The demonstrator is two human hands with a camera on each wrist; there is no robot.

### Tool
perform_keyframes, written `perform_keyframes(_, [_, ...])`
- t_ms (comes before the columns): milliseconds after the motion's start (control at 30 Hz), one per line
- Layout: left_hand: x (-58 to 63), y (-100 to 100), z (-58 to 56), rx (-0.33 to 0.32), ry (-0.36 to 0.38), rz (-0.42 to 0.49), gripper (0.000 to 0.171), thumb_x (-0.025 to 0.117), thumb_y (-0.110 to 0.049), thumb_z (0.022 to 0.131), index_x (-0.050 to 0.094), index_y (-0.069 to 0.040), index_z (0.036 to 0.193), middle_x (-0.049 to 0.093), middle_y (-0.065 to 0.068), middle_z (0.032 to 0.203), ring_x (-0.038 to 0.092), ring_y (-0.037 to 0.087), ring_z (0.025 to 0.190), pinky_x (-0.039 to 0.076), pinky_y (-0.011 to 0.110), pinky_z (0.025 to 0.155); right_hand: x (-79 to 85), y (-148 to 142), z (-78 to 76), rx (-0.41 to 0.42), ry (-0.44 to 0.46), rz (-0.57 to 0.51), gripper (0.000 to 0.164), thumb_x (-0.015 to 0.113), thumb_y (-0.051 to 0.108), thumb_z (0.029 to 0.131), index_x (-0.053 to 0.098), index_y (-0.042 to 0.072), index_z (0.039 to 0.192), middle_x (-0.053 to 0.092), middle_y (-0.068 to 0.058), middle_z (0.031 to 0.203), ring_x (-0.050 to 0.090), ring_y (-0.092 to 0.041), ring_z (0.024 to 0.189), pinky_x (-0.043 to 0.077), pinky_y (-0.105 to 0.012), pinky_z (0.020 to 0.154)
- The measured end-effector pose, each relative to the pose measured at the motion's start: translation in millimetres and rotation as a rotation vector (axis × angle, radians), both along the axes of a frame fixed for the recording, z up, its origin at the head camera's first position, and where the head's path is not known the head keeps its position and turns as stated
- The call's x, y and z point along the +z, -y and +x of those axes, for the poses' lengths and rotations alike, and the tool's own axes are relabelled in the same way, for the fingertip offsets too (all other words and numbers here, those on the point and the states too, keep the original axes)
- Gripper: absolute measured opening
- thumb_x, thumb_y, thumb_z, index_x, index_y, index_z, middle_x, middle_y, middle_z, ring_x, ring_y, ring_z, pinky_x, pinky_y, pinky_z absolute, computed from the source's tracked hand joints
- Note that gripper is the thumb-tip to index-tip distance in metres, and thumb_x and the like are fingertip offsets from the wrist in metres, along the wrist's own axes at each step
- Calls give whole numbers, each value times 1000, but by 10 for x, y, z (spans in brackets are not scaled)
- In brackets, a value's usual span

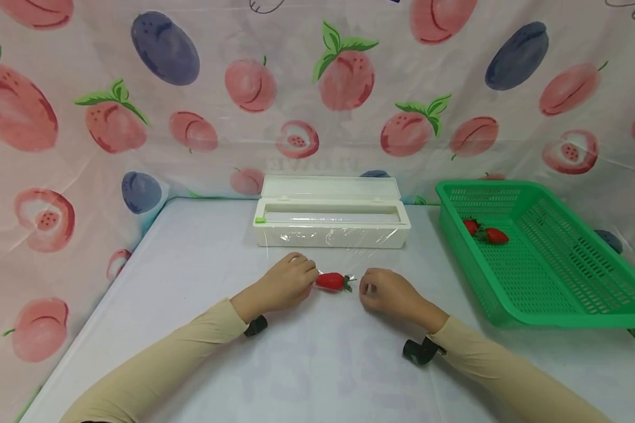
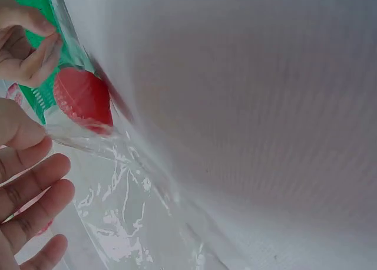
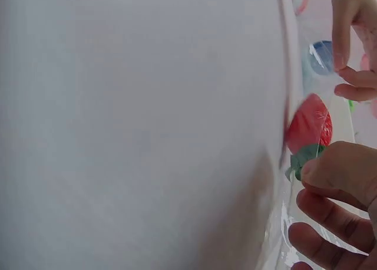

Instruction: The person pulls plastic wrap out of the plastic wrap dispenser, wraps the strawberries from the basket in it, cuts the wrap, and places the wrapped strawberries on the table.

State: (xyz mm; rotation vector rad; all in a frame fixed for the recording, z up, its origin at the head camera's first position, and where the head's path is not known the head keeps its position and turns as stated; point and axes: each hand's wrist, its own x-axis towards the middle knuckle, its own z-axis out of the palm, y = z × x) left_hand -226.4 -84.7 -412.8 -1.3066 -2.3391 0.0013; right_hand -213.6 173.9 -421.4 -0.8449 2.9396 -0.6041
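A red strawberry (image 1: 332, 282) with a green leafy top lies on its side on the white table between the two hands. Clear cling film (image 2: 121, 211) runs from the dispenser box toward me, its near edge by the strawberry. My left hand (image 1: 279, 283) pinches that film between thumb and index finger, beside the fruit's pointed end, the other fingers spread. On the leafy side, my right hand (image 1: 393, 295) pinches the film with thumb and index finger. Behind them stands the white cling film dispenser (image 1: 330, 188), its lid raised and a roll inside.
A green plastic basket (image 1: 540, 320) stands at the right, with red strawberries (image 1: 494, 235) in its far left corner. Fruit-printed cloth (image 1: 349, 141) hangs behind the white table (image 1: 307, 376). Black wrist cameras (image 1: 419, 352) sit under both forearms.
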Motion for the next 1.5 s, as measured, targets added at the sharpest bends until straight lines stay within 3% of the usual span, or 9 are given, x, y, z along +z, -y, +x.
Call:
perform_keyframes(400, [-2, -22, -119, 150, -61, 22, 10, 71, -16, 79, 62, -12, 82, 64, 1, 79, 61, 19, 81, 46, 34, 86, 119, 10, -159, 7, -81, 2, 9, 69, 7, 77, 63, 13, 74, 60, 2, 75, 53, -13, 70, 44, -23, 62])
perform_keyframes(667, [-24, -39, -200, 164, -72, 30, 9, 71, -16, 79, 62, -12, 81, 66, 2, 78, 61, 20, 81, 45, 35, 85, 133, 42, -248, -15, -100, 31, 9, 68, 8, 79, 63, 13, 73, 60, 1, 76, 54, -12, 70, 45, -24, 62])
perform_keyframes(867, [-24, -79, -257, 199, -87, -41, 8, 71, -15, 80, 64, -12, 84, 68, 2, 81, 61, 19, 81, 45, 35, 87, 142, 66, -338, -23, -101, 44, 8, 68, 9, 79, 63, 12, 73, 60, -1, 76, 51, -11, 68, 44, -24, 60])
perform_keyframes(1200, [-55, -92, -393, 166, -148, -155, 6, 66, -10, 82, 64, -13, 86, 67, 1, 80, 60, 19, 81, 45, 33, 86, 119, 98, -450, -54, -93, 77, 8, 68, 9, 79, 63, 11, 73, 62, -1, 78, 54, -12, 70, 45, -25, 61])
perform_keyframes(1500, [8, -59, -458, 122, -121, -286, 11, 67, -8, 82, 66, -14, 92, 68, 0, 86, 61, 18, 83, 44, 31, 83, 98, 145, -492, -104, -35, 120, 6, 68, 10, 81, 65, 11, 77, 63, -2, 81, 54, -12, 72, 47, -26, 64])
